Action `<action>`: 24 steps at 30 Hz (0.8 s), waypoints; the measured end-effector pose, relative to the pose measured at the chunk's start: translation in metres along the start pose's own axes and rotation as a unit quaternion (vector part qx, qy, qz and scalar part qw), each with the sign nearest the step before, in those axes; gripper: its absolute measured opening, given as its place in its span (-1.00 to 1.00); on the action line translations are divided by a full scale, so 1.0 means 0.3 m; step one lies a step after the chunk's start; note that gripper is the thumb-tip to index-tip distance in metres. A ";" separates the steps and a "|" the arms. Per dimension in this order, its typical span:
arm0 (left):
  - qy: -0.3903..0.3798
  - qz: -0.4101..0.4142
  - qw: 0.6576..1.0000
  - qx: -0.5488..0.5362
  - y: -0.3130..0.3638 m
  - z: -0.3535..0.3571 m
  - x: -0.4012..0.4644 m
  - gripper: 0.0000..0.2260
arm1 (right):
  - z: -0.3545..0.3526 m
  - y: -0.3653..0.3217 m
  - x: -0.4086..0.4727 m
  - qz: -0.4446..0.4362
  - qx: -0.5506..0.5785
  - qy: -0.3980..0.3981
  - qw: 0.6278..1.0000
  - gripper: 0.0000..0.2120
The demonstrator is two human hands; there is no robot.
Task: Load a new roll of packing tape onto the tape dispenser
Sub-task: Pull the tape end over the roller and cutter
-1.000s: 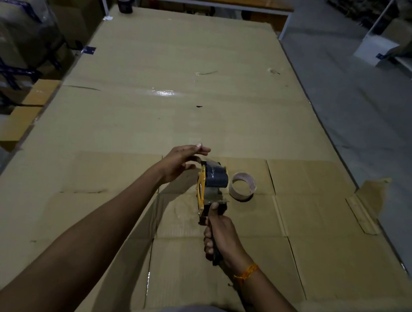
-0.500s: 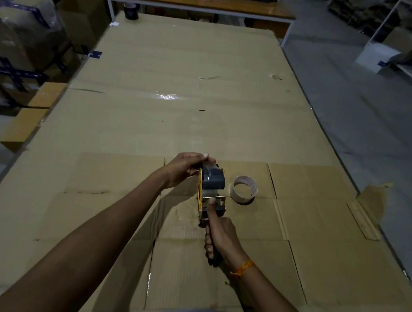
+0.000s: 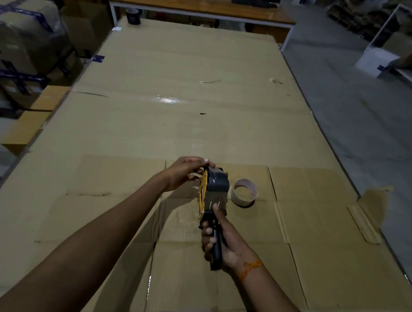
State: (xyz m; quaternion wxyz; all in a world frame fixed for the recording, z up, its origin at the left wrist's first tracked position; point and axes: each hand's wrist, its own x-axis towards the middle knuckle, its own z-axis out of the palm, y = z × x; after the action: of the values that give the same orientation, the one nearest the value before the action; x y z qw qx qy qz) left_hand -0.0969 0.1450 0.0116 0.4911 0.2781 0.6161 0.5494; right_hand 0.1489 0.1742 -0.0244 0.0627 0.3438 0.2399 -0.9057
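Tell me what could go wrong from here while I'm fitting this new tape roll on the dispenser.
1. The left hand sits at the far end of the tape dispenser, over the dark tape roll; if the cutting blade is there, fingers could get nicked.
2. The right hand holds only the handle, so pushing on the roll may twist the dispenser.
3. The empty cardboard core lies right beside the dispenser and could get knocked away.

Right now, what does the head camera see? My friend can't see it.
The right hand grips the handle of a yellow tape dispenser loaded with a dark tape roll, which the left hand touches. An empty cardboard core lies beside it on the cardboard-covered table.
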 end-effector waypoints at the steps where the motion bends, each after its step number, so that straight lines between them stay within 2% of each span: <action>1: -0.001 0.000 1.000 0.004 0.001 0.001 0.000 -0.67 | -0.004 -0.002 0.002 0.018 0.044 -0.047 0.998 -0.45; 4: 0.003 -0.003 1.000 0.005 0.001 -0.004 0.001 -0.69 | -0.007 -0.012 0.018 0.048 0.114 -0.149 0.981 -0.52; 8: 0.014 -0.010 1.000 -0.006 -0.009 -0.016 0.002 -0.70 | -0.018 0.000 0.056 0.062 0.155 -0.183 0.969 -0.59; 15: 0.030 -0.002 0.999 -0.032 -0.018 -0.038 -0.015 -0.75 | -0.006 -0.013 0.031 0.047 0.053 -0.142 0.987 -0.53; 21: 0.050 0.027 0.998 -0.031 0.016 -0.098 -0.040 -0.71 | 0.031 -0.064 -0.034 -0.023 -0.140 -0.048 0.989 -0.72; 24: 0.062 0.040 0.997 -0.033 0.030 -0.138 -0.052 -0.71 | 0.043 -0.080 -0.057 -0.075 -0.206 -0.015 0.976 -0.72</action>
State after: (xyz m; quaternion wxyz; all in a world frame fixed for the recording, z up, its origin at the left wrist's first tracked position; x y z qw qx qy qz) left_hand -0.1307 0.1166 0.0212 0.4385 0.2514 0.6153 0.6049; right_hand 0.1473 0.1883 0.0045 0.0679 0.2911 0.4451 -0.8441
